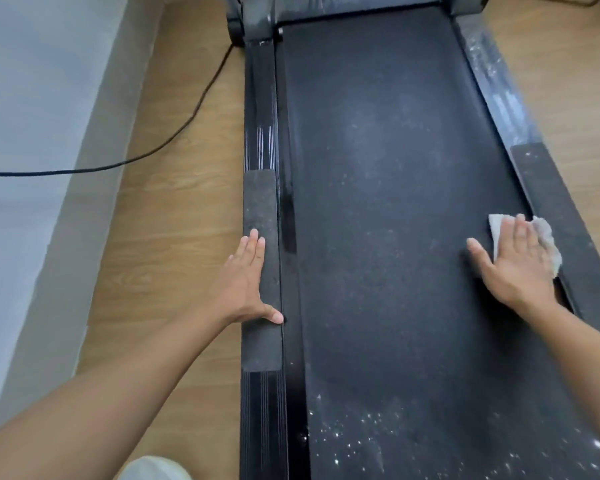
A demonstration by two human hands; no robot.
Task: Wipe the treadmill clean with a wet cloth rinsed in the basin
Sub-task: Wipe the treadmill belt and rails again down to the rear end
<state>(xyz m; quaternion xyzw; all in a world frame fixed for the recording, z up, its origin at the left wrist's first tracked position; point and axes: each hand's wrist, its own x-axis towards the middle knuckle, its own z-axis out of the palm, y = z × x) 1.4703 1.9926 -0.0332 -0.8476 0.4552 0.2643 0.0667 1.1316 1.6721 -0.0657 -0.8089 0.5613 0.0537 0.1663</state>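
Head cam down a long dusty black treadmill [395, 202] on pale wood plank floor [174, 237], left hand [246, 282] flat on the left side rail, fingers straight, right hand [515, 268] fingers spread, pressing a small crumpled white cloth [544, 240] at the belt's right edge, thin black cable [187, 123] trailing off left

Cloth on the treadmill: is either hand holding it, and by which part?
Neither grips it. The right hand presses flat on the cloth; the left hand rests on the side rail.
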